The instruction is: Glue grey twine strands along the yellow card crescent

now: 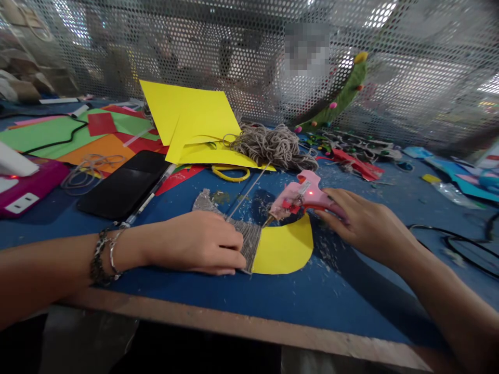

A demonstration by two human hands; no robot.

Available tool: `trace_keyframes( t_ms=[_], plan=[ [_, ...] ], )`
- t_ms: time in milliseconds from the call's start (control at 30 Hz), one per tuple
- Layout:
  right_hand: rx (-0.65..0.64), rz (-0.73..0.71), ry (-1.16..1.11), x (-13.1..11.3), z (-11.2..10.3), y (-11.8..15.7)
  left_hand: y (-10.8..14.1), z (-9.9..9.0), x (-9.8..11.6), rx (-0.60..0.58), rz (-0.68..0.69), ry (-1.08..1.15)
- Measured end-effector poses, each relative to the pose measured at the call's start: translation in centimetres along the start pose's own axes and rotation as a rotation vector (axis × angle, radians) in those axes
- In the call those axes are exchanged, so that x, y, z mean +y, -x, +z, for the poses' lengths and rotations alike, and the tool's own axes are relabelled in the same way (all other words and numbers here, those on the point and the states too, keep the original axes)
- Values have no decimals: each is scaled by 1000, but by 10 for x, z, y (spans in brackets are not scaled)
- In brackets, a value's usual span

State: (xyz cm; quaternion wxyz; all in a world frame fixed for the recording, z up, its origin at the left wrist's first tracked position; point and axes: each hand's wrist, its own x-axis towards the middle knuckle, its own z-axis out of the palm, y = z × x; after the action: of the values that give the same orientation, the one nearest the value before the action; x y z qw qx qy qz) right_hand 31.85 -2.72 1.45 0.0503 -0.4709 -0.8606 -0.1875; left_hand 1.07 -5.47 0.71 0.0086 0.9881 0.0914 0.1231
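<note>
A yellow paper cutout (286,248) with a rounded end lies flat near the table's front edge. Grey yarn (249,236) is wrapped in close rows over its left part. My left hand (206,243) is closed over the wrapped part, its fingers curled and pressing there. My right hand (351,215) grips a pink hot glue gun (307,193) by the handle, a red light glowing on its body. The gun's nozzle is at the cutout's upper edge, beside the last rows of yarn. One strand runs from the cutout back to a loose yarn heap (273,143).
A black phone (125,184) and a pen (150,196) lie left of the cutout. Yellow card sheets (195,117) stand by yellow-handled scissors (231,173). Coloured paper (39,136) and a magenta power strip (37,187) are further left. Black cable (460,241) loops at right; perforated metal mesh (195,47) stands behind.
</note>
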Motion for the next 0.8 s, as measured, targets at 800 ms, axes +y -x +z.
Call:
trace_keyframes(
  t_ms=[800],
  plan=[
    [-161,762,-20,60,-15,6,0,-5,1,26,21,-7]
  ],
)
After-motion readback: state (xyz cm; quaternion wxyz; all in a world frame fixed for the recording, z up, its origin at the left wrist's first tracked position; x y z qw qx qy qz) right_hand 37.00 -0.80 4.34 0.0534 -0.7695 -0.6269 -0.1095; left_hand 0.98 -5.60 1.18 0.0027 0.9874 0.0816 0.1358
